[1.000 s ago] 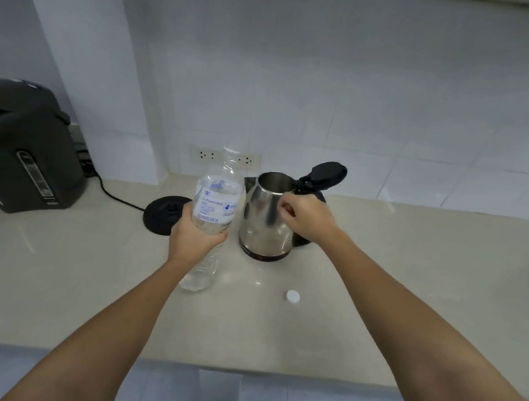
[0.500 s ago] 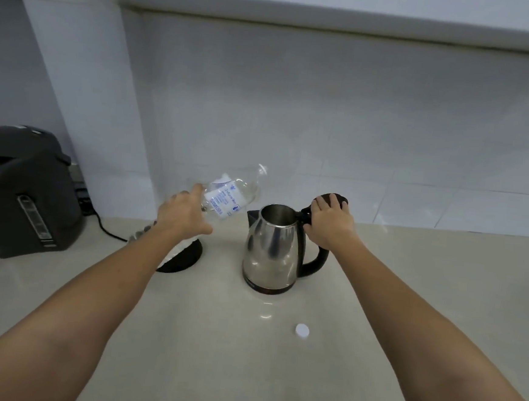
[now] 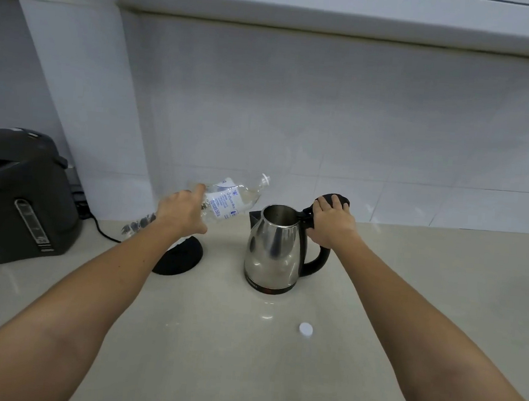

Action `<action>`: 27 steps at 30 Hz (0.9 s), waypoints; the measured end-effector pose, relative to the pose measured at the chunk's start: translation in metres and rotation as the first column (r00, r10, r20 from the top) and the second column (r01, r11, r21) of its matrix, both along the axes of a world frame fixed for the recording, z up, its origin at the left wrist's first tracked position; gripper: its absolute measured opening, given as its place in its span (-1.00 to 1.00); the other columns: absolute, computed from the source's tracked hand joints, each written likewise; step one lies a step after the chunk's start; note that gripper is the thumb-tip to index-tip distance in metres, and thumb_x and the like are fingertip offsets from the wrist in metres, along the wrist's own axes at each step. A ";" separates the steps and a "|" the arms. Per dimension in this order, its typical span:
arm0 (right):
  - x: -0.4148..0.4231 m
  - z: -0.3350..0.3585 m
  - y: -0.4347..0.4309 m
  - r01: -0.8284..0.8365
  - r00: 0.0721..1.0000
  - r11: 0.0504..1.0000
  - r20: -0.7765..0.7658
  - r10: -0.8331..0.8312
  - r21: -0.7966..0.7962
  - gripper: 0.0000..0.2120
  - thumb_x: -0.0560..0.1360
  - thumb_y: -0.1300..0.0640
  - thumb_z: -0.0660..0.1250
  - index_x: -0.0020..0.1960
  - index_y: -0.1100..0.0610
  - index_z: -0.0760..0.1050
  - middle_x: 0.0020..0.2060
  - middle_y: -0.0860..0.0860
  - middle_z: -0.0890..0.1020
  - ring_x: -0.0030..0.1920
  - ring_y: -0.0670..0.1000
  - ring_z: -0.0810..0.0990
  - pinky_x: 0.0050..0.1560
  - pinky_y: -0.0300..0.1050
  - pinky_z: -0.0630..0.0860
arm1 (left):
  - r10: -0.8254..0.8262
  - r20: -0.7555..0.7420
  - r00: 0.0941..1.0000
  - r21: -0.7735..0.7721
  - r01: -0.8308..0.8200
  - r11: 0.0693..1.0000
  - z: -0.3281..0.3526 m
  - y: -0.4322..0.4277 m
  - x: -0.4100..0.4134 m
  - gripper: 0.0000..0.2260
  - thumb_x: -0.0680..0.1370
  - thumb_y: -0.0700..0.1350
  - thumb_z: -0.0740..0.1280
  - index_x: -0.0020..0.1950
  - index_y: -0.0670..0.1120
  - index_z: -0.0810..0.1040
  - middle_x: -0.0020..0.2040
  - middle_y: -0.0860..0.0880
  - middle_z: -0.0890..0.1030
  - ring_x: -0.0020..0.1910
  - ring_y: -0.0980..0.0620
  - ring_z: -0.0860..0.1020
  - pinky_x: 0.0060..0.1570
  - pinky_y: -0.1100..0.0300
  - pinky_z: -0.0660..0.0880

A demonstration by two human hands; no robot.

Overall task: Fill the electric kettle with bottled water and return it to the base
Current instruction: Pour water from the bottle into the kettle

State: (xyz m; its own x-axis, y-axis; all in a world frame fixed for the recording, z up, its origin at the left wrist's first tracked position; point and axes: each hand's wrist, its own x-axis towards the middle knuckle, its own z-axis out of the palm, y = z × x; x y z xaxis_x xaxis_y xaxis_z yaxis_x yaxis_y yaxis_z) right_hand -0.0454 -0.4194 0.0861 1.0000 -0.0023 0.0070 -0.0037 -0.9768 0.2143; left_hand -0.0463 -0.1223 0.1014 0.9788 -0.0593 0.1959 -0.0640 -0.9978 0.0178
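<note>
A steel electric kettle (image 3: 273, 248) stands on the pale counter (image 3: 244, 357), off its base, with its black lid (image 3: 333, 199) flipped open. My right hand (image 3: 331, 221) rests on the lid and the top of the black handle, holding the lid back. My left hand (image 3: 183, 213) grips a clear water bottle (image 3: 230, 202) without its cap, tilted with the neck up and to the right, left of the kettle's mouth. No water is seen leaving it. The round black base (image 3: 181, 255) lies left of the kettle, partly hidden by my left forearm.
A white bottle cap (image 3: 305, 329) lies on the counter in front of the kettle. A dark grey hot-water dispenser (image 3: 19, 197) stands at the far left, and a black cord (image 3: 102, 232) runs along the wall. White tiles back the counter.
The bottle went from upright to tilted with its neck nearer the kettle's mouth. My right hand moved from the kettle's rim to the open lid. The view has risen.
</note>
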 end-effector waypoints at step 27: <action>-0.002 0.002 0.002 0.005 1.000 1.000 -0.030 -0.005 0.003 -0.26 0.57 -0.10 0.16 0.58 0.19 -0.07 0.58 0.10 -0.01 0.57 0.24 -0.11 0.52 0.20 -0.03 | -0.026 0.033 0.999 0.235 0.017 0.972 0.014 -0.001 -0.002 -0.34 0.38 -0.05 0.45 0.40 -0.07 0.24 0.00 -0.08 0.56 -0.18 -0.06 0.44 -0.24 0.13 0.42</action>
